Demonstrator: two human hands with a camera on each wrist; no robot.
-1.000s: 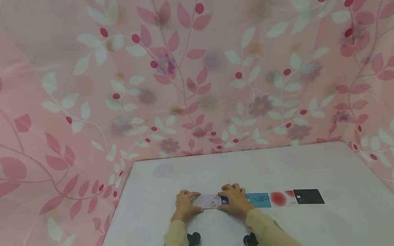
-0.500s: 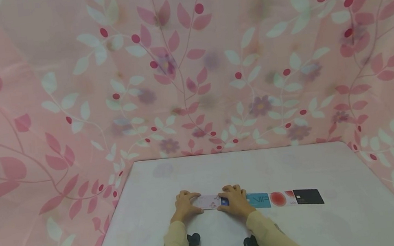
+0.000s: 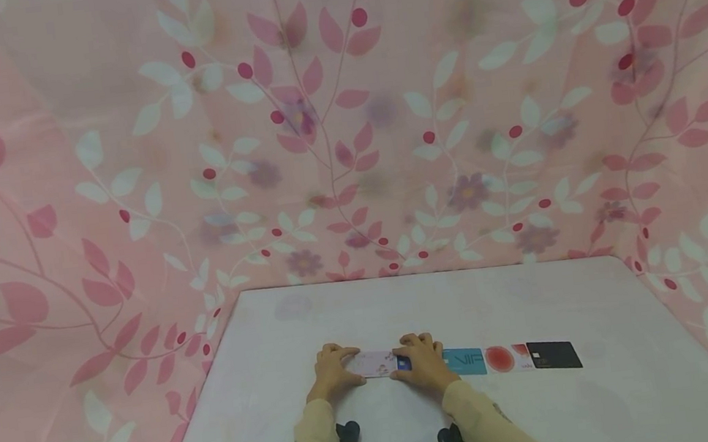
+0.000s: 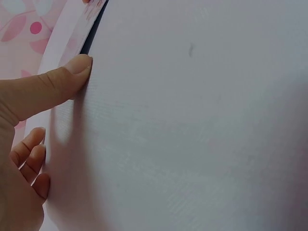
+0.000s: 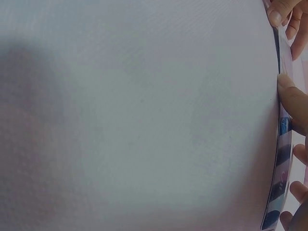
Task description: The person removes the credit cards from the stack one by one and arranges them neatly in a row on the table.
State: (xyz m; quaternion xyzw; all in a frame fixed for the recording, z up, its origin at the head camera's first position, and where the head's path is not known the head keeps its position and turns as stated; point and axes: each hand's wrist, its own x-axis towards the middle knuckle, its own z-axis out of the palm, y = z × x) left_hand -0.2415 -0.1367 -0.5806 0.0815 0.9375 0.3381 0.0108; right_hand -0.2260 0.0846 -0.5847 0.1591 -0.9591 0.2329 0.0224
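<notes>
A pale pink card (image 3: 372, 364) lies flat on the white table between the two hands in the head view. My left hand (image 3: 331, 373) pinches its left end, thumb on the near edge and forefinger on the far edge. At the card's right end, my right hand (image 3: 427, 361) holds it with thumb and forefinger in the same way. A dark blue card (image 3: 403, 363) shows between the right thumb and forefinger, mostly hidden by that hand. In the left wrist view, the left thumb (image 4: 57, 84) presses the card's edge (image 4: 79, 36), with a dark strip under it.
To the right, in one row, are a blue VIP card (image 3: 467, 360), a white card with a red circle (image 3: 500, 359) and a black card (image 3: 555, 355). Black wrist devices (image 3: 348, 432) hang by the sleeves. Floral pink cloth (image 3: 335, 179) surrounds the white table (image 3: 443, 298).
</notes>
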